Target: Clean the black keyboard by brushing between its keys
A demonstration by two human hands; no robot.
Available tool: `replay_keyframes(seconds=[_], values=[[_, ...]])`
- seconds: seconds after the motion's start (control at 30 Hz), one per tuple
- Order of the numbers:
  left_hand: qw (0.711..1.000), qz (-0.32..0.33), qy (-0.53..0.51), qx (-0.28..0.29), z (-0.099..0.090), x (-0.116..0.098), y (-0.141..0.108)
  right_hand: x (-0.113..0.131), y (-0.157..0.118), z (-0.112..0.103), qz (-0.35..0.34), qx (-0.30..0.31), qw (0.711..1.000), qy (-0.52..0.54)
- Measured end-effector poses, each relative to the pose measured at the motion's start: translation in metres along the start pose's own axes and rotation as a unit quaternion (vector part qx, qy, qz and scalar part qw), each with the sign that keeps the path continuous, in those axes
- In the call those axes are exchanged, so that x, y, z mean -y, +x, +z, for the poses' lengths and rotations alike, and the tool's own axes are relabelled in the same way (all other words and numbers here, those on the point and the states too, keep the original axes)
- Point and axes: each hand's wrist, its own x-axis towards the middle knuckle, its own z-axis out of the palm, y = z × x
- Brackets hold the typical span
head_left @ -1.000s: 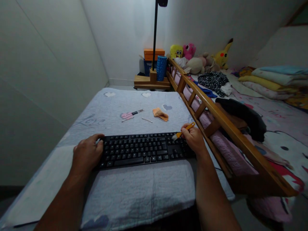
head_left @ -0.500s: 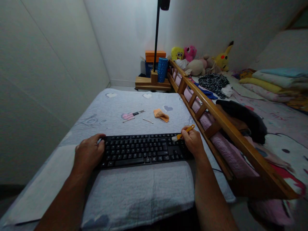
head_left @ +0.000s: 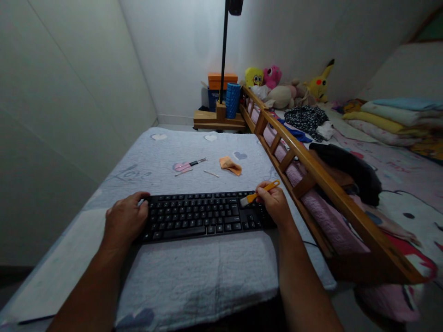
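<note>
And there it was, the black keyboard [head_left: 197, 214], lying flat across the cloth-covered tabletop [head_left: 207, 267], right in front of me! My right hand [head_left: 276, 206] had its grip closed around the yellow brush [head_left: 259, 195], pale bristles down at the keys toward the keyboard's right end. Over on the other side, my left hand [head_left: 127, 217] was on the left end, fingers at the far corner; how firmly that grip closed, I couldn't tell. Just beyond the keyboard lay two thin white-tipped sticks [head_left: 211, 174], a slim tool with a dark middle [head_left: 194, 163] and, to their right, a crumpled orange cloth [head_left: 230, 165]. Along the right ran a wooden rail [head_left: 300, 150], with a bed [head_left: 391, 161] of clothes, folded bedding and soft toys past it. Farther back, a blue cylinder [head_left: 232, 100] stood upright beside a dark pole [head_left: 224, 55], an orange box [head_left: 222, 80] behind!
</note>
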Motion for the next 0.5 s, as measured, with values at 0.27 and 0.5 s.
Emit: replay_keyframes(seconds=[0.27, 0.5], values=[[1.000, 0.017, -0.012, -0.013, 0.004, 0.006, 0.000, 0.002, 0.001, -0.003, -0.048, -0.064, 0.988, -0.134], [1.000, 0.010, -0.004, -0.001, 0.001, 0.003, 0.000, 0.004, -0.002, 0.003, -0.016, -0.011, 0.999, -0.031]])
